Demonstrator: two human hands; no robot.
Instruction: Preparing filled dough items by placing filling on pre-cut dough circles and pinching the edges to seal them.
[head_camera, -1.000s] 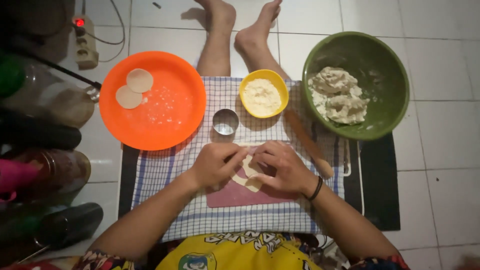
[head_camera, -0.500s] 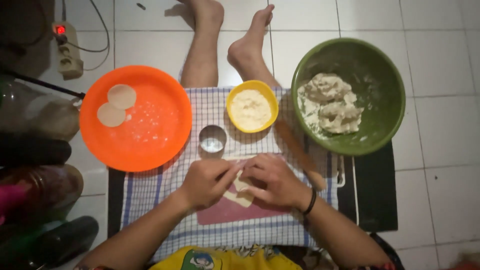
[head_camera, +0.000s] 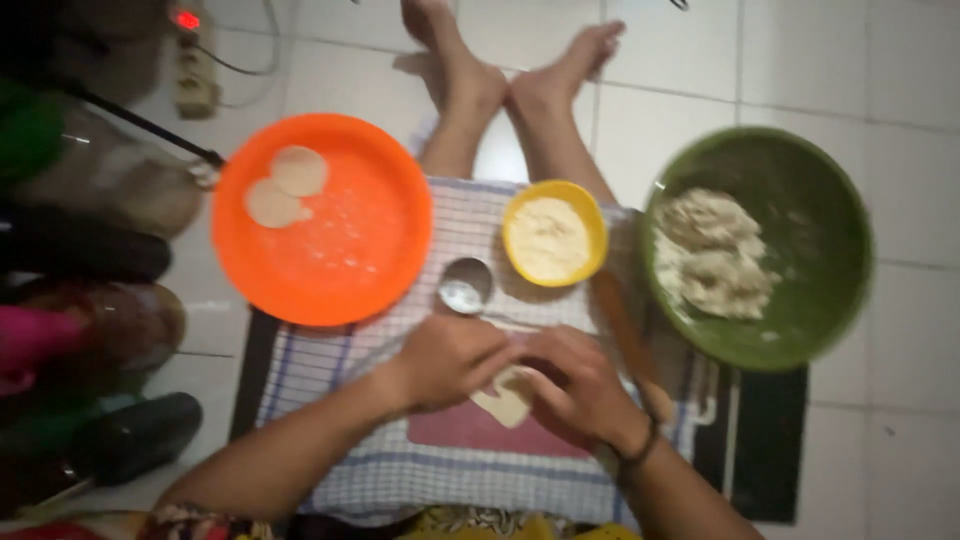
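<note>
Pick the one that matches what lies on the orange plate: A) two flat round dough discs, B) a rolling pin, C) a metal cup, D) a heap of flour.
A: two flat round dough discs lie near the upper left rim of the orange plate, overlapping slightly.

Most of the pale, flat piece of dough (head_camera: 507, 405) lay covered by the left hand (head_camera: 445, 360) and right hand (head_camera: 580, 385), only its near corner showing beneath the fingers. Motion blur smeared everything. Just right of the hands, the brown wooden rolling pin (head_camera: 625, 335) was a soft streak. The dark bottles (head_camera: 70, 300) far left of the hands ran off the edge, unreadable.
</note>
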